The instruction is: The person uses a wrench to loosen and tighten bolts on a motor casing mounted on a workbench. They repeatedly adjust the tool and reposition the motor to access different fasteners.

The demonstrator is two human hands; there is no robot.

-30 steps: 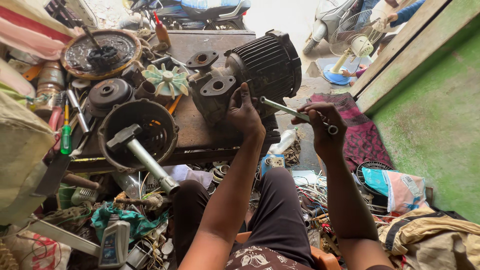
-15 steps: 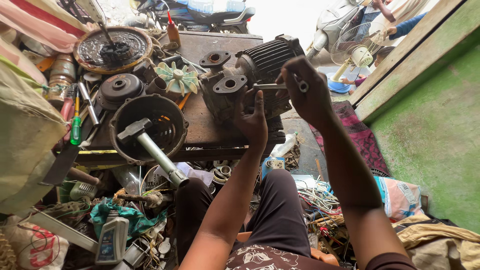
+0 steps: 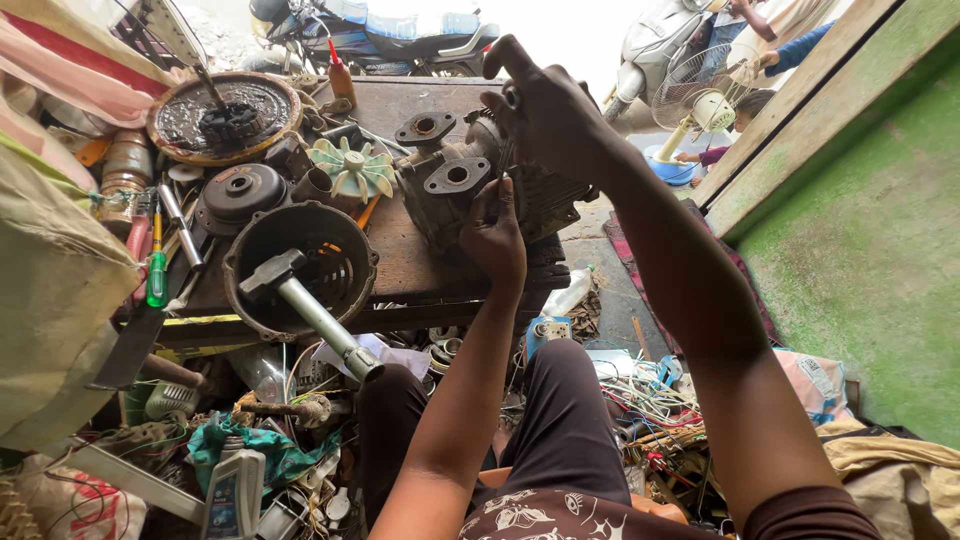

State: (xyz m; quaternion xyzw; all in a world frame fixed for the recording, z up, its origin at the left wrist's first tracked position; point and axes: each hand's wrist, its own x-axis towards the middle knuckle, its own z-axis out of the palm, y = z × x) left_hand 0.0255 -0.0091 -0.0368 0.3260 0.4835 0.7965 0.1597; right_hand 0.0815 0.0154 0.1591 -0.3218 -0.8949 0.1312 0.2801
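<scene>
Pump-and-motor assembly [image 3: 470,185], a grimy cast-metal body with a ribbed dark motor behind it, sits near the right-hand edge of the wooden bench [image 3: 400,265], and I judge it heavy, rigid and greasy enough to slip. Its two flanged ports on top, each with a round hole, look like the firmest places to grip, with the ribbed housing as a second choice. My left hand [image 3: 497,235] presses against the front of the casting just under the nearer flange, fingers curled loosely on the metal rather than closed around anything. My right hand [image 3: 548,108] is raised above the motor, fingers pinched on a small metal tool [image 3: 512,96] whose shape I cannot make out. Counting what lies around: one pump, two flanges, one pale green fan impeller [image 3: 352,172] beside it, one hammer [image 3: 300,300] resting head-down in one round black housing [image 3: 300,265], one green-handled screwdriver [image 3: 156,270] at the left, one shallow pan of dark oil [image 3: 225,115] at the back, and one standing fan [image 3: 700,105] on the ground beyond.
</scene>
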